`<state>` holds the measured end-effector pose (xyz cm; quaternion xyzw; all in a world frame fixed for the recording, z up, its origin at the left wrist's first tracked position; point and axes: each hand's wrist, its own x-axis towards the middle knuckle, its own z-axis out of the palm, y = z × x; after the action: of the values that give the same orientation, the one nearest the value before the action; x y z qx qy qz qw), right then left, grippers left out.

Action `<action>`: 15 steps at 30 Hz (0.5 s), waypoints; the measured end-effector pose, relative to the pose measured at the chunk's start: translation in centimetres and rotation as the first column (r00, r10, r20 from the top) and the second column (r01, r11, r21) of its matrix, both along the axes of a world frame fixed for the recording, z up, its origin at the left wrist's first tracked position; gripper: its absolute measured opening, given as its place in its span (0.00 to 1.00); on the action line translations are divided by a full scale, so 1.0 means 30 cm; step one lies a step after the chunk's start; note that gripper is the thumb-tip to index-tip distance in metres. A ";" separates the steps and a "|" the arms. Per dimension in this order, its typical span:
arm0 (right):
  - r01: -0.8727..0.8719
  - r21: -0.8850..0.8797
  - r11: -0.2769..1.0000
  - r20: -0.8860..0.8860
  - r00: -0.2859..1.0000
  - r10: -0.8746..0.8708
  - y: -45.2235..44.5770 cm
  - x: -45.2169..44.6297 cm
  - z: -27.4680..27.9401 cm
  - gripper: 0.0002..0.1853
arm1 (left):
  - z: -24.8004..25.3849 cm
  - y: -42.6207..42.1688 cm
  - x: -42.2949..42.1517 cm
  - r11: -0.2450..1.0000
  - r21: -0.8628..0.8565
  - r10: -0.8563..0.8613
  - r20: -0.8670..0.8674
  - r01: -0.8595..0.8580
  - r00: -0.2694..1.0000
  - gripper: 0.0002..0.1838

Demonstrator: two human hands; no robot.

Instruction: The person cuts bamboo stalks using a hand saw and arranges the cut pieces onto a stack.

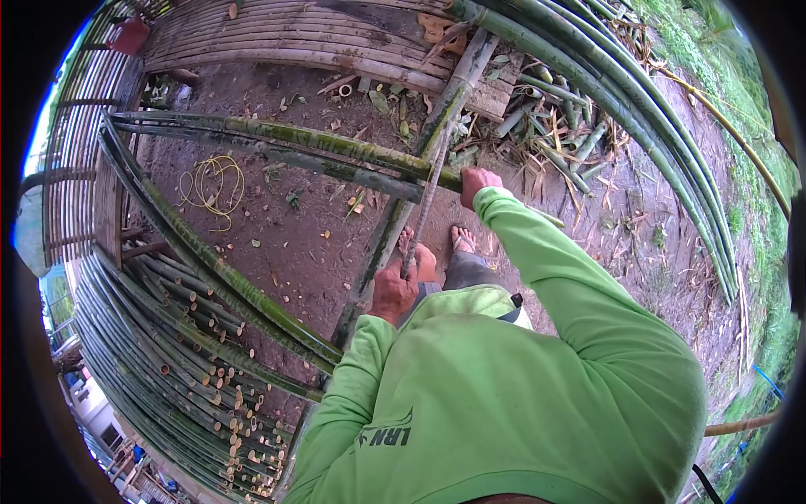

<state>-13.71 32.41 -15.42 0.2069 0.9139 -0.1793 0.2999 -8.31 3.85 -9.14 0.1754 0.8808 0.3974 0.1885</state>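
My left hand [395, 290] is closed around the lower end of a long, narrow, greyish stick-like tool [432, 181]; its exact kind I cannot make out. The tool slants up and away, crossing the end of a green bamboo pole [336, 144]. My right hand [480, 183] is closed on that pole's near end, just right of the tool. Beside it lies another bamboo pole [336, 170] with a squared end. Both rest across a slanting bamboo beam [382, 239] in front of my feet.
Stacked bamboo poles [185, 361] fill the lower left. More long poles [621, 76] curve along the right. A slatted bamboo platform [294, 38] stands at the back, with bamboo offcuts [562, 134] beside it. Yellow cord [214, 189] lies on the muddy ground.
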 end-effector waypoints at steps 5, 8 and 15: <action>-0.030 0.011 0.999 0.015 0.999 0.030 -0.001 0.023 -0.001 0.16 | 0.059 -0.020 0.001 0.998 -0.019 0.063 0.104 -0.061 0.993 0.15; -0.020 0.003 1.000 0.026 0.999 0.020 0.019 0.033 0.019 0.15 | 0.148 -0.122 0.096 0.998 -0.062 0.026 0.039 -0.024 0.999 0.14; -0.003 -0.019 1.000 0.047 0.999 0.004 0.014 0.113 -0.011 0.15 | 0.065 0.088 -0.010 0.987 -0.113 -0.114 -0.003 0.113 0.993 0.15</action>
<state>-10.31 32.84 -15.74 0.2068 0.9051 -0.1825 0.3237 -8.59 6.48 -7.20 0.2164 0.8912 0.3347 0.2163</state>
